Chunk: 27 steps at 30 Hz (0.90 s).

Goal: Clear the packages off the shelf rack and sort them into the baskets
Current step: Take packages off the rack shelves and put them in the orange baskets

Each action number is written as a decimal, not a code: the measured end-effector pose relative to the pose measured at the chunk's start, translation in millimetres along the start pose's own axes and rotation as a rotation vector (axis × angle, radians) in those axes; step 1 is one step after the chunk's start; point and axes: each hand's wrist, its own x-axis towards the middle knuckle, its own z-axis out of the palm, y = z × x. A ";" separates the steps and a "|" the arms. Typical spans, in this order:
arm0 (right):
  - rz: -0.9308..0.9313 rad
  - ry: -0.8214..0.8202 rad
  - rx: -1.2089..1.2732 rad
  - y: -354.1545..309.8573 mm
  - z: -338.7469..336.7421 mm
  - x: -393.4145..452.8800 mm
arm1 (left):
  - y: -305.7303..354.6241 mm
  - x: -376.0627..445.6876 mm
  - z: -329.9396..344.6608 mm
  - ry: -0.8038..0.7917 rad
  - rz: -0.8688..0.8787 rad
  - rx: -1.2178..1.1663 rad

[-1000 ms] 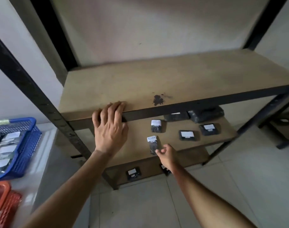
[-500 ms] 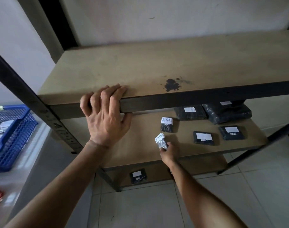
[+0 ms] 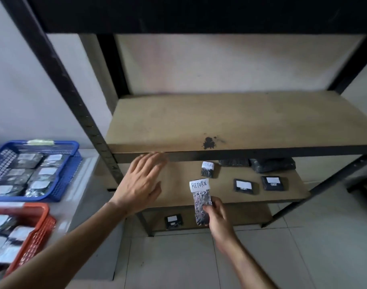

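Note:
My right hand (image 3: 217,220) grips a small dark package (image 3: 201,202) with a white label reading RETURN, held upright in front of the lower shelf (image 3: 178,190) of the rack. My left hand (image 3: 141,182) hovers with fingers spread just below the front edge of the middle shelf (image 3: 220,122), holding nothing. On the lower shelf lie another RETURN package (image 3: 207,170), two flat labelled packages (image 3: 243,186) (image 3: 272,182) and two black bags (image 3: 272,164) at the back. One package (image 3: 173,221) lies on the bottom shelf.
A blue basket (image 3: 59,180) with several packages sits on a white table at the left. An orange basket (image 3: 35,234) with several packages is nearer me. A black rack post (image 3: 74,105) stands between the baskets and the shelves. The floor is tiled.
My left hand has let go of the middle shelf's edge and opened. My right hand has lifted the RETURN package off the lower shelf toward me. The view has pulled back.

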 end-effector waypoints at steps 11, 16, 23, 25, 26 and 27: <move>-0.090 -0.224 -0.048 -78.3 135.3 -114.6 | -49.2 -165.4 -98.3 -0.104 -0.266 -0.194; -0.110 -0.306 -0.051 -78.1 256.1 -152.9 | -130.1 -274.1 -150.6 -0.109 -0.346 -0.206; -0.158 -0.438 -0.093 -44.9 439.2 -207.4 | -257.2 -439.6 -211.0 -0.135 -0.504 -0.152; -0.157 -0.457 -0.121 -34.3 484.6 -220.2 | -287.2 -478.1 -224.1 -0.137 -0.550 -0.148; -0.151 -0.466 -0.142 -29.1 504.5 -224.8 | -300.5 -495.1 -229.5 -0.134 -0.572 -0.140; -0.135 -0.480 -0.159 -24.1 523.0 -228.4 | -313.3 -510.8 -233.8 -0.126 -0.597 -0.135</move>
